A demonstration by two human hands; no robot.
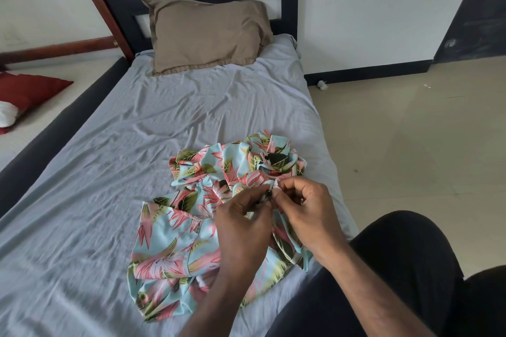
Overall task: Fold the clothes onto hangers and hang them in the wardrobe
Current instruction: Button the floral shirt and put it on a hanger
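On the grey bedsheet (115,145), the floral shirt (175,230) lies crumpled at the near right of the bed, with no hanger in view. The left hand (241,219) pinches a small dark piece at the shirt's edge, probably a button, though it is too small to tell. Just to its right, the right hand (306,208) pinches the same edge of cloth. The fabric looks slippery; it could slide from either pinch, and a hard tug might drag the bunched far part (271,156) off the bed's right side.
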